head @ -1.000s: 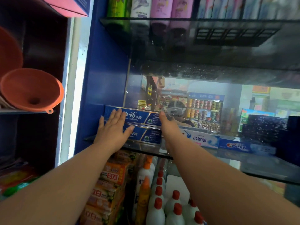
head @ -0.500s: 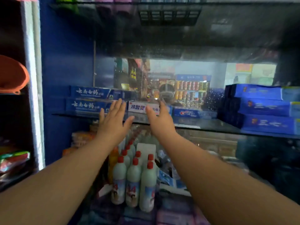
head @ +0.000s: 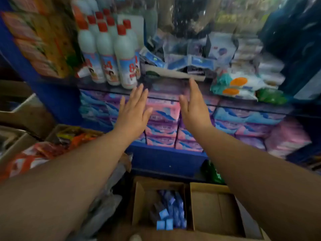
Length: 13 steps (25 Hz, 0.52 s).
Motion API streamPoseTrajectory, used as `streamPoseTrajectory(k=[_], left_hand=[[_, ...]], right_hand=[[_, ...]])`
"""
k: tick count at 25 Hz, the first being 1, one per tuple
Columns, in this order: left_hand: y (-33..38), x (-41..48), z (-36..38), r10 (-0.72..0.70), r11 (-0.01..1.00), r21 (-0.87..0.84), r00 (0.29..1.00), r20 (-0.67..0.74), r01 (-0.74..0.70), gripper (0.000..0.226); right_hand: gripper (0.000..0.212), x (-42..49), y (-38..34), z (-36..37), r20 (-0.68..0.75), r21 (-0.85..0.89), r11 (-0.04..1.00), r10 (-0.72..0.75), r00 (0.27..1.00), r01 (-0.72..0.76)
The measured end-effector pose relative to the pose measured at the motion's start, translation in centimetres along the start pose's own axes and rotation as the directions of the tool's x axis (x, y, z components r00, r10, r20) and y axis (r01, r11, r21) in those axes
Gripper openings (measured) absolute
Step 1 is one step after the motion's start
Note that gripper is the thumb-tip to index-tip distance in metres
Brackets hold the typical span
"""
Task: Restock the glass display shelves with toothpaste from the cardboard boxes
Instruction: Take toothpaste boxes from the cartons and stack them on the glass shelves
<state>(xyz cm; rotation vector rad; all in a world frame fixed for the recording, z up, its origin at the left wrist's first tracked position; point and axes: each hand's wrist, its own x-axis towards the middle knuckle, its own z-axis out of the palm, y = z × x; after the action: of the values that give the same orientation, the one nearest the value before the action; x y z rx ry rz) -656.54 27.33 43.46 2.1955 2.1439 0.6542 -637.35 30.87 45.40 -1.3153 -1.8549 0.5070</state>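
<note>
- The left hand (head: 133, 110) and the right hand (head: 194, 108) hover side by side in front of the shelving, palms turned partly toward each other. The fingers (head: 139, 94) of both are straight, slightly spread, and hold nothing.
- The toothpaste cartons (head: 169, 211) stand on end in the cardboard box (head: 139, 202) on the floor, low in the view and well below both hands. Their blue end flaps face up, crowded toward the box's right wall. A second cardboard box (head: 213, 206) sits just to its right.
- The cartons look like thin printed card around a tube, so they are probably light and stiff along their length. The ends would dent easily, and the card seems smooth enough to slip from a loose pinch.
- A sound hold would likely be across the long faces near the middle, or several cartons clamped together between the two palms. The upturned ends offer first purchase for drawing one up.
- Ahead, a glass shelf (head: 163, 99) carries white bottles with red caps (head: 107, 49), and pink and blue packs (head: 163, 115) fill the space beneath it. Blur hides the printing.
</note>
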Motion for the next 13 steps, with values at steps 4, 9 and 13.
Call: streamPoseTrajectory(k=[4,9,13], left_hand=[[-1.6,-6.0,11.7,-0.072,0.995,-0.052,0.971,0.228,0.086,0.061],[-3.7,-14.9,27.8,-0.344,0.890,-0.034,0.719,0.604,0.454,0.061],[-6.5,-21.8,38.6,-0.539,0.498,0.039,0.273,0.797,0.866,0.053]], right_hand=[[0.060,-7.6,11.4,4.6,0.131,-0.103,0.973,0.219,0.967,-0.206],[0.068,-18.4,23.5,14.6,0.378,-0.225,0.849,0.528,0.760,-0.478],[0.068,-26.1,30.7,23.5,0.540,-0.290,0.732,0.657,0.526,-0.616]])
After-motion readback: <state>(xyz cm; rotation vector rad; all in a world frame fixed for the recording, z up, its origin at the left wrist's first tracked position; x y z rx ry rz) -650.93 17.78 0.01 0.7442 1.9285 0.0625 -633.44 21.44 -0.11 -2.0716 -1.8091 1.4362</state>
